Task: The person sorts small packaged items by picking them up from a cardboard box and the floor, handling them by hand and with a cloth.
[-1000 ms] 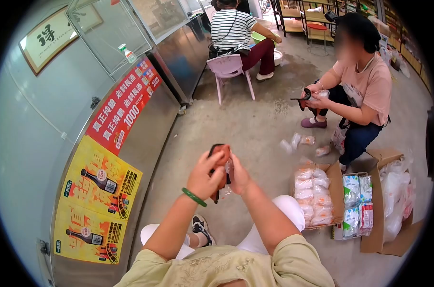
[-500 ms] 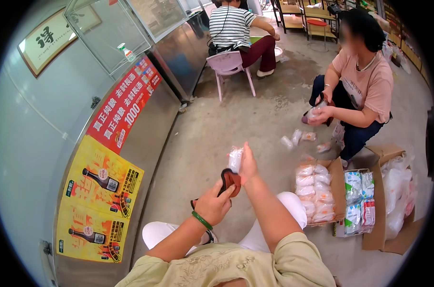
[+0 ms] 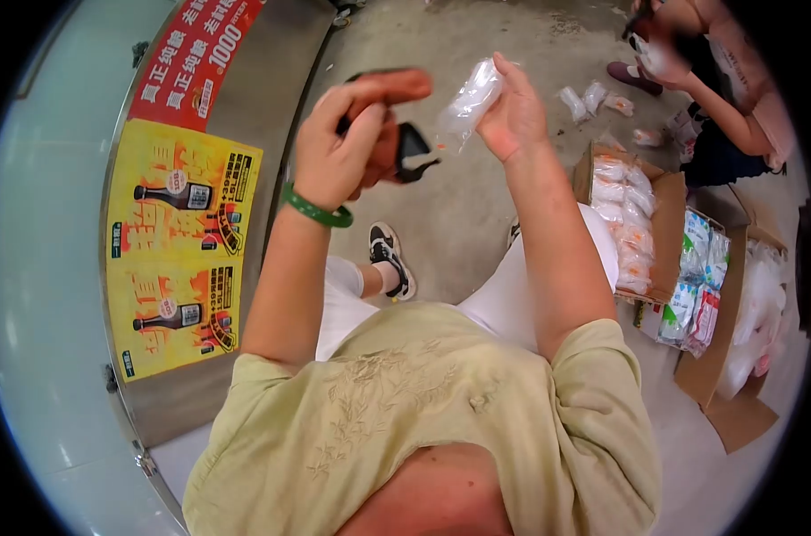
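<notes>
My left hand (image 3: 341, 147), with a green bangle (image 3: 318, 213) on its wrist, is closed around a red-brown and black hand tool (image 3: 413, 152). Motion blurs the tool, so its exact kind is unclear. Across a small gap to the right, my right hand (image 3: 516, 112) grips a clear plastic-wrapped packet (image 3: 473, 96) between thumb and fingers. The packet is tilted, and the tool is apart from it.
Several wrapped packets (image 3: 595, 96) lie on the floor ahead. At right stand a carton of packets (image 3: 660, 237), colourful packs (image 3: 682, 308) and a box of plastic bags (image 3: 727, 313). Another person (image 3: 736, 98) squats beyond. A metal counter (image 3: 245, 116) bounds the left.
The view has tilted downward. My left hand has drawn the tool away from the packet, to the left. My right hand still holds the packet.
</notes>
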`<action>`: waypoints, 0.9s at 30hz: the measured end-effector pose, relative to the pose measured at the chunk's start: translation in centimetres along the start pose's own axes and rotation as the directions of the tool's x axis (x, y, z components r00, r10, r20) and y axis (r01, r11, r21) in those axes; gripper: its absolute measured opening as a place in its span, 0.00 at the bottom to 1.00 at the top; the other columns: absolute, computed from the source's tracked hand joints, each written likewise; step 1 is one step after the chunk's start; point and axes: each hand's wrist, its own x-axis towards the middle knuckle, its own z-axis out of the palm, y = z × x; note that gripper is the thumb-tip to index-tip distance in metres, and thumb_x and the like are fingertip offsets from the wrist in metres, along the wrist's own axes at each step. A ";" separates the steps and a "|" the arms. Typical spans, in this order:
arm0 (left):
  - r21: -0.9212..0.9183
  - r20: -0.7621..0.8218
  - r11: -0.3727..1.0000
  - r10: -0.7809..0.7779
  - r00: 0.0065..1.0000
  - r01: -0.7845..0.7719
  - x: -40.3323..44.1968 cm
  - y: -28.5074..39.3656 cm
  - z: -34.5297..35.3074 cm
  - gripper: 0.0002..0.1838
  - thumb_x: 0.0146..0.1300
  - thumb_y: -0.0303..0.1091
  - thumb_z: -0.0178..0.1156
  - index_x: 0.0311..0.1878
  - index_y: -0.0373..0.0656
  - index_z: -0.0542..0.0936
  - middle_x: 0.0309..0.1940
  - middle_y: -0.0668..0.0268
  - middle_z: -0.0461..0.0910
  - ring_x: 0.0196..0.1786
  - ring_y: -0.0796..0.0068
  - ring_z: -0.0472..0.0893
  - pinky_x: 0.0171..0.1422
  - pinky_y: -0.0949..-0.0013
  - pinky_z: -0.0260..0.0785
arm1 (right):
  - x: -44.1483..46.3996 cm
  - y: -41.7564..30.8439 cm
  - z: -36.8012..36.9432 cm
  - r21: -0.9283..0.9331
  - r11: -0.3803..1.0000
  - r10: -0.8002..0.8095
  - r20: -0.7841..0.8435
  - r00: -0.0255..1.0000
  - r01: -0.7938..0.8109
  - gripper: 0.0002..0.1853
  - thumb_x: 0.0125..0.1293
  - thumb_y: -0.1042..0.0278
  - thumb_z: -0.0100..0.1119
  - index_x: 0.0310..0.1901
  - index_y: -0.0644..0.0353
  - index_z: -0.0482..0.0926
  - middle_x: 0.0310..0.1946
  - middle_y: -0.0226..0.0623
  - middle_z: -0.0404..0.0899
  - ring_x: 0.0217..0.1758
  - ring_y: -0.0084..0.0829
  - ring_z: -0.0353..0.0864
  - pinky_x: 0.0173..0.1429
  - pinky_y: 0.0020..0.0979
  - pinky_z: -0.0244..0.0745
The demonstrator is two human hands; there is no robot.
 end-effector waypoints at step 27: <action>-0.838 0.480 0.106 -0.326 0.814 0.536 -3.8 -3.7 1.9 0.26 0.75 0.50 0.40 0.61 0.38 0.69 0.55 0.56 0.76 0.54 0.62 0.78 0.60 0.60 0.72 | -0.7 -0.7 1.2 -0.056 0.977 -0.194 0.185 0.963 0.207 0.28 0.63 0.59 0.60 0.58 0.70 0.67 0.41 0.43 0.73 0.40 0.31 0.73 0.47 0.37 0.75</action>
